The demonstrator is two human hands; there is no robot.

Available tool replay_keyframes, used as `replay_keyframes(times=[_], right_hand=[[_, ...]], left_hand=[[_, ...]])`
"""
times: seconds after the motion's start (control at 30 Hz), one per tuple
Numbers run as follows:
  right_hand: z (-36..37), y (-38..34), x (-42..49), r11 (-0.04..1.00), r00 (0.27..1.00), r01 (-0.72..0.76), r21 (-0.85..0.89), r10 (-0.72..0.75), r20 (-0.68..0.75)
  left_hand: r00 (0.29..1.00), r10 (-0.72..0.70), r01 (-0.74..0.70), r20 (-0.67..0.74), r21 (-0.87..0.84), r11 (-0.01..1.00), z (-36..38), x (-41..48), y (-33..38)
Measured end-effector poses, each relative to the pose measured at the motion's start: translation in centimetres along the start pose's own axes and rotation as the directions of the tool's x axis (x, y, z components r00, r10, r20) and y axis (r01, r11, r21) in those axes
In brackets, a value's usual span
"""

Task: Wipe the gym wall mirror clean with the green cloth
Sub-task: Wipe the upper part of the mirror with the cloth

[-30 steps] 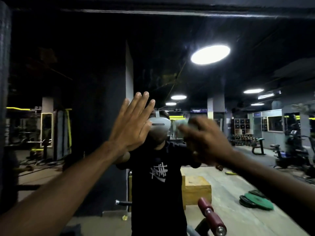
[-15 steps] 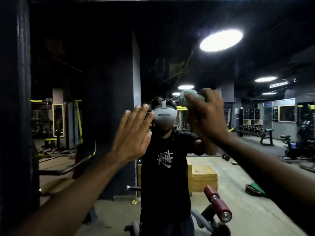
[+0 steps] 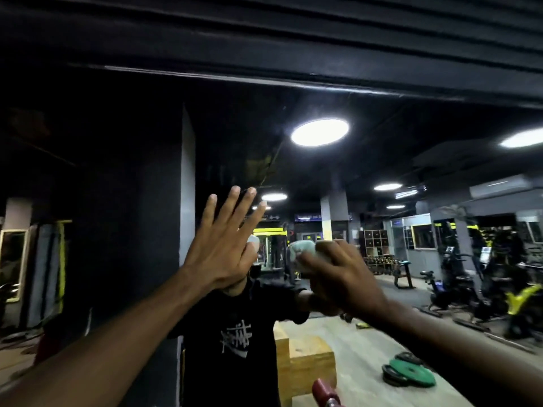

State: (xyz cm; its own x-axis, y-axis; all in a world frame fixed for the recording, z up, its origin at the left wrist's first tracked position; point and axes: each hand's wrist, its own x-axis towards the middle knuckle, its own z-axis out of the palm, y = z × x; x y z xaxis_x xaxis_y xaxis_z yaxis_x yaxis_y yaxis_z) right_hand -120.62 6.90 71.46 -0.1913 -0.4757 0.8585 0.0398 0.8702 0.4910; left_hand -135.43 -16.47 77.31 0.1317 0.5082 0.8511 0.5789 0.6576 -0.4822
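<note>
The gym wall mirror point(image 3: 382, 160) fills the view and reflects the dark gym and a person in a black T-shirt. My left hand point(image 3: 223, 245) is raised with fingers straight and spread, palm flat toward the glass at centre. Right of it, my right hand point(image 3: 340, 274) is blurred and grips a bunched pale green cloth point(image 3: 302, 249) against the mirror at about the same height. Most of the cloth is hidden under my fingers.
The mirror's top edge point(image 3: 264, 79) runs under a dark ceiling beam. A red padded roller point(image 3: 323, 392) sticks up at the bottom edge. Reflected: a wooden box point(image 3: 305, 356), green weight plates point(image 3: 411, 374), exercise bikes point(image 3: 470, 283) at right.
My right hand with the cloth went up and then came back down and slightly left across the glass. The left hand stayed flat on the mirror while the view tilted upward.
</note>
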Motion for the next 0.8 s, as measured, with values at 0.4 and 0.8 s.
replay_keyframes(times=[0.4,0.8], right_hand=[[-1.6,6.3,4.0,1.000,0.989,-0.020,0.022,0.023,-0.147],[-3.1,9.3,3.0,1.000,0.997,0.030,-0.006,-0.030,-0.073]], left_hand=[[0.999,-0.040,0.039,0.032,0.051,0.998,0.6,6.6,3.5],[0.997,-0.076,0.076,0.000,0.038,0.996,1.2,5.1,5.4]])
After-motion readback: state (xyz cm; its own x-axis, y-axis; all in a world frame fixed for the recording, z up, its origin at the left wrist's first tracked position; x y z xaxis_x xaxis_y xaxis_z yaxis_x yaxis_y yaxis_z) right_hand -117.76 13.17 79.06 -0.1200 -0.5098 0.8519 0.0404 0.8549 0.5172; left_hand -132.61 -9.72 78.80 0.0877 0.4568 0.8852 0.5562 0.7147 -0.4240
